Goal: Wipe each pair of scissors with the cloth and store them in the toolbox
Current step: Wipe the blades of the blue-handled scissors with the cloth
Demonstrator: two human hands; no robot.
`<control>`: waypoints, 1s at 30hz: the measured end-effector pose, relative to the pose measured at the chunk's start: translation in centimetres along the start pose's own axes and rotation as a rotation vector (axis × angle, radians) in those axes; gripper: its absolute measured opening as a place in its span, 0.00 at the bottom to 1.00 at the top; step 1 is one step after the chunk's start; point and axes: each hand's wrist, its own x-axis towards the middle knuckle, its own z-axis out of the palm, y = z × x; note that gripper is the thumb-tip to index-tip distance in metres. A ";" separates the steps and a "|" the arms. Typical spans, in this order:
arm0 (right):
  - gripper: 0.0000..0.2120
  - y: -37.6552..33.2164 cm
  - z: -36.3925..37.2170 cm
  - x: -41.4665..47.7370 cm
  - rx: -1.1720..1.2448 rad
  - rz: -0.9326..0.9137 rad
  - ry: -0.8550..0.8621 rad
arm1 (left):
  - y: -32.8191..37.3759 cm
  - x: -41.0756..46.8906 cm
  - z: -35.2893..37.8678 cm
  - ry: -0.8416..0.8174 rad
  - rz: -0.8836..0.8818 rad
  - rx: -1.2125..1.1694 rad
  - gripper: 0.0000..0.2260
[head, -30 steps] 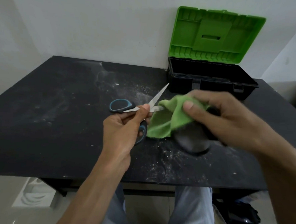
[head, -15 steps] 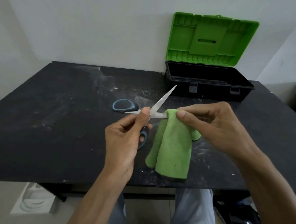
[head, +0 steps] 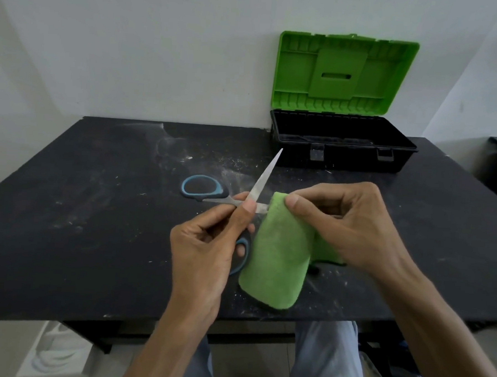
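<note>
My left hand [head: 206, 249] pinches a pair of scissors [head: 263, 177] at the pivot, blades spread apart. One blade points up toward the toolbox; the other runs sideways into the green cloth [head: 278, 256]. The scissors have black and blue handles: one loop lies left of my fingers, the other is mostly hidden behind my hand. My right hand [head: 346, 222] grips the cloth, folded over that sideways blade, with the rest hanging down. The black toolbox [head: 341, 153] stands open at the back right, its green lid [head: 345, 72] upright against the wall.
The black table [head: 95, 223] is dusted with white powder and specks in the middle and near the front. Its front edge runs just below my wrists, with my knees under it. A dark object stands past the right edge.
The cloth has gone from bunched up over a dark blur to folded over the sideways blade and hanging straight. The scissors stay pinched in my left hand, blades still spread.
</note>
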 end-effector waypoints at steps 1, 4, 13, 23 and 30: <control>0.03 -0.1 -0.1 -0.1 0.026 -0.007 0.031 | 0.1 0.0 -0.1 0.003 0.014 0.004 0.08; 0.04 -1.0 -0.1 -0.4 0.096 -0.075 0.088 | 0.5 -0.1 0.0 -0.013 0.045 0.024 0.06; 0.11 -1.9 -0.2 -0.6 -0.030 -0.003 -0.166 | 1.6 -0.6 0.6 -0.057 -0.048 -0.069 0.07; 0.11 -1.7 -2.0 0.4 0.084 0.187 -0.376 | 1.6 -0.7 -0.2 -0.080 -0.218 -0.035 0.06; 0.11 -1.4 -1.3 -0.2 0.149 0.224 -0.293 | 1.1 -1.2 0.6 -0.070 -0.156 -0.025 0.05</control>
